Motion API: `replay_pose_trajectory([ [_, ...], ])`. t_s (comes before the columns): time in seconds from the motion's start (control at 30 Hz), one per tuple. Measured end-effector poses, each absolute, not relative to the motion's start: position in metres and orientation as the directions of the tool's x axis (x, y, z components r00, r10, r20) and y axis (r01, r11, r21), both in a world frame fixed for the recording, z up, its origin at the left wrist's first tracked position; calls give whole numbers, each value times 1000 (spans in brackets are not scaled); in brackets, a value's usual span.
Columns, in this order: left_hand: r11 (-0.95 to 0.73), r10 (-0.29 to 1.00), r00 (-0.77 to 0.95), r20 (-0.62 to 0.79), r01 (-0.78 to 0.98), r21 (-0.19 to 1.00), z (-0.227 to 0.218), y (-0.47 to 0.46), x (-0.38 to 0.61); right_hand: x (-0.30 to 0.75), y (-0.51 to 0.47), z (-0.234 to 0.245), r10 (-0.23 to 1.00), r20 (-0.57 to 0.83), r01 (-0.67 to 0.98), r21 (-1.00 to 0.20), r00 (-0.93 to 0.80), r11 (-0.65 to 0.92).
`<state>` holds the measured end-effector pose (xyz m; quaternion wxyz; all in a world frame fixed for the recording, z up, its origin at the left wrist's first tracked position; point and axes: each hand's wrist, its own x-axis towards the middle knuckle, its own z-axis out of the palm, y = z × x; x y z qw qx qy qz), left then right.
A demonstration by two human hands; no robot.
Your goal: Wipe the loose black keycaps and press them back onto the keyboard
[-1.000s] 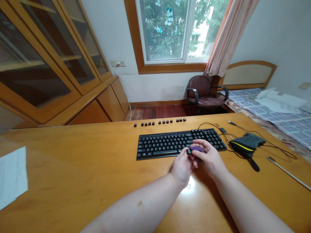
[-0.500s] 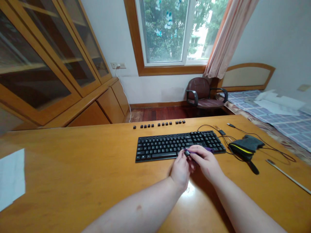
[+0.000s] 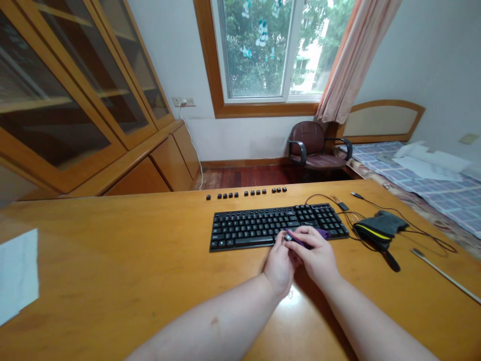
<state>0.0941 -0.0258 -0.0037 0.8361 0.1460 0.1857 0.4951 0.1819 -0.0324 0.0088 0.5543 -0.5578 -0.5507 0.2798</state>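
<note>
A small black keycap (image 3: 288, 237) is pinched in the fingertips of my left hand (image 3: 279, 264), just in front of the keyboard. My right hand (image 3: 317, 253) is closed on a purple cloth (image 3: 323, 233) and presses it against the keycap. Part of the cloth sticks out past my right fingers over the keyboard's lower edge. The black keyboard (image 3: 248, 226) lies flat on the desk beyond both hands, which cover part of its bottom row. Behind it, several loose keycaps (image 3: 252, 192) stand in a row along the desk's far edge.
Right of the keyboard lie a cable with a USB plug (image 3: 356, 195), a grey and black brush-like item with a yellow stripe (image 3: 379, 228), and a thin white-handled brush (image 3: 445, 275). White paper (image 3: 18, 276) rests at the desk's left edge. A chair (image 3: 310, 145) stands beyond the desk.
My right fingers have shifted slightly on the purple cloth, and the keycap has turned a little, now showing a lighter side. The keyboard and the row of keycaps have stayed put.
</note>
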Motion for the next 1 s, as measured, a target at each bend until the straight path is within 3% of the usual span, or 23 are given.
replay_pose_trajectory([
  [0.13, 455, 887, 432, -163, -757, 470, -2, -27, 94, 185, -33, 15, 926, 356, 337, -893, 125, 298],
  [0.37, 394, 907, 406, -113, -722, 569, -7, -25, 95, 183, -34, 8, 900, 332, 312, -919, 281, 242],
  [0.6, 380, 904, 414, -111, -654, 654, -7, -27, 94, 185, -32, 12, 940, 294, 264, -933, 172, 243],
  [0.87, 378, 905, 402, -136, -615, 692, -9, -27, 94, 178, -36, 12, 894, 252, 239, -956, 371, 171],
  [1.0, 291, 944, 298, -143, -542, 788, -9, -26, 92, 177, -35, 14, 913, 271, 283, -941, 306, 184],
])
